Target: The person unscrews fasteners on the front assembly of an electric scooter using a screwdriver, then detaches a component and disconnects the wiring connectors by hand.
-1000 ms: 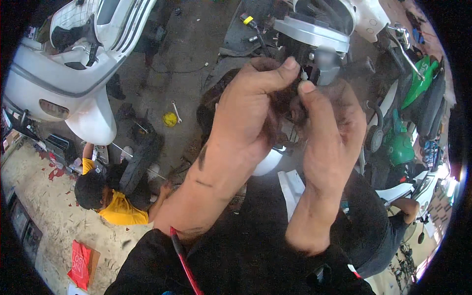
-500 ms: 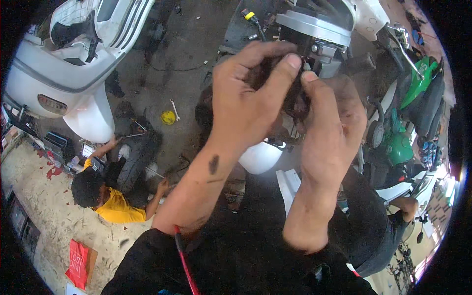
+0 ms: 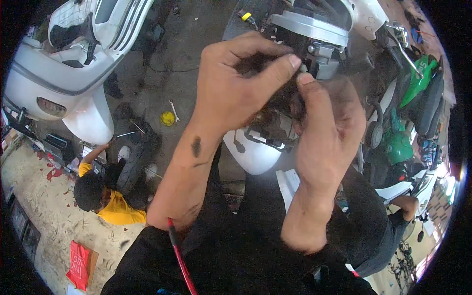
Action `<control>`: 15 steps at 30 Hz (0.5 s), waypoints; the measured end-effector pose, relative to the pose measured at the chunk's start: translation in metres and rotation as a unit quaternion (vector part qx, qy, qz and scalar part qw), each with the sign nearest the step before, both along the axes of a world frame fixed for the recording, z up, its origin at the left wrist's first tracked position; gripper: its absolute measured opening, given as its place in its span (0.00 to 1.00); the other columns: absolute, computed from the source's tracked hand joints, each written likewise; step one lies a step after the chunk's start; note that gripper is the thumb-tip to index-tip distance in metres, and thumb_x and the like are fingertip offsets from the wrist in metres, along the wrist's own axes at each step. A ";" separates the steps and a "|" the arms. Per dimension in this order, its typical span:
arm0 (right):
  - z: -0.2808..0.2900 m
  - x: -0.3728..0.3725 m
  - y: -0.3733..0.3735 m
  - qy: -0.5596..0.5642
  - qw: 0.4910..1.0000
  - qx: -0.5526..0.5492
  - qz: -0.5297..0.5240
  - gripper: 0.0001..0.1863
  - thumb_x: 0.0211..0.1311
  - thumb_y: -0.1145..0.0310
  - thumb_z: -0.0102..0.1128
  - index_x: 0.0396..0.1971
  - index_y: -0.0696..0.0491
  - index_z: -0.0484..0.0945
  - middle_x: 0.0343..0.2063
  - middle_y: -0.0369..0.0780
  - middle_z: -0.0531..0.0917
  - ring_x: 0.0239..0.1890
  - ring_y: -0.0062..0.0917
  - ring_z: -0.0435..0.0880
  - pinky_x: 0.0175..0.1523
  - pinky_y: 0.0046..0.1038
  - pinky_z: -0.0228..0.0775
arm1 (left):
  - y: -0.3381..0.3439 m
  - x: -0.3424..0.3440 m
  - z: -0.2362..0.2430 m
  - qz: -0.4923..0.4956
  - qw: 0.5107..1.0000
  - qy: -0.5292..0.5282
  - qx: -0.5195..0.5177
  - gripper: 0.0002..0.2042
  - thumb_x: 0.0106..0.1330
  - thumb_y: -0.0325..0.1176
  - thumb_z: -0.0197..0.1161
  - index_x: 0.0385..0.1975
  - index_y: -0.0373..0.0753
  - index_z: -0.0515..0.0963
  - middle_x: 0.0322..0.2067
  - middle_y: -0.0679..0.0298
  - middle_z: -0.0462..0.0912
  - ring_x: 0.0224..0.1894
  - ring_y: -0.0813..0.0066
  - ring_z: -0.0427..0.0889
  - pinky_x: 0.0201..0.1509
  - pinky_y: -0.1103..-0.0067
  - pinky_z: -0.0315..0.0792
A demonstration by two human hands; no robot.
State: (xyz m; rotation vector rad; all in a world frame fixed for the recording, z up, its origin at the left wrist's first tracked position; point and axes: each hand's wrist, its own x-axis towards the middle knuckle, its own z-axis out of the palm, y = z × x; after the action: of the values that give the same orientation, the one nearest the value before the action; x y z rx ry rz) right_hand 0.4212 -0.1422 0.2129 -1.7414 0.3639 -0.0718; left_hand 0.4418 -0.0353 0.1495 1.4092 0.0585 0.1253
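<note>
Both my hands are raised in front of a round headlight unit (image 3: 310,28) with a silver rim and dark housing. My left hand (image 3: 233,86) has thumb and forefinger pinched together; what lies between them is too dark to make out. Close by, my right hand (image 3: 329,120) pinches a small pale piece (image 3: 303,68), perhaps a wire connector, between thumb and curled fingers. The fingertips of the two hands nearly meet. Below them show dark mechanical parts and a white fender (image 3: 254,158), partly covered by my hands.
A white scooter body (image 3: 37,81) stands at the left. A person in a yellow shirt (image 3: 120,209) works low beside it. On the floor lie a wrench (image 3: 174,110), a yellow round thing (image 3: 167,118) and a red bag (image 3: 77,265). Green motorcycle panels (image 3: 398,147) are at the right.
My left hand and forearm have shifted left, uncovering more of the dark parts and white fender. My right hand has moved slightly left, still pinching the small pale piece.
</note>
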 end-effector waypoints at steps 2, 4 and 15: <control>0.001 -0.002 -0.001 0.004 1.000 -0.004 0.008 0.07 0.62 0.73 0.60 0.28 0.59 0.73 0.20 0.34 0.77 0.21 0.11 0.70 0.25 0.17 0.61 | 0.002 0.001 -0.001 -0.049 0.987 0.088 -0.127 0.08 0.58 0.29 0.68 0.34 0.32 0.84 0.30 0.64 0.84 0.32 0.83 0.79 0.36 0.85 0.72; 0.000 -0.003 -0.002 0.008 1.000 -0.009 0.016 0.07 0.62 0.73 0.60 0.28 0.59 0.73 0.21 0.35 0.78 0.22 0.11 0.71 0.25 0.16 0.61 | 0.004 0.000 -0.001 -0.060 0.980 0.106 -0.159 0.08 0.59 0.29 0.68 0.35 0.32 0.83 0.31 0.63 0.85 0.33 0.82 0.80 0.37 0.85 0.73; 0.008 -0.001 0.002 0.040 0.999 -0.012 0.008 0.09 0.62 0.73 0.61 0.26 0.58 0.71 0.19 0.34 0.76 0.20 0.09 0.69 0.24 0.16 0.58 | 0.018 0.016 0.006 -0.145 0.915 0.205 -0.315 0.10 0.57 0.29 0.67 0.36 0.30 0.81 0.33 0.60 0.84 0.35 0.75 0.83 0.41 0.81 0.76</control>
State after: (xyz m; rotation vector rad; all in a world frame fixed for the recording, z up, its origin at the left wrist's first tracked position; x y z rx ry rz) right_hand 0.4206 -0.1398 0.2205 -1.7735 0.4080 0.0051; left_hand 0.4578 -0.0176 0.1552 0.7621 0.2158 -0.4107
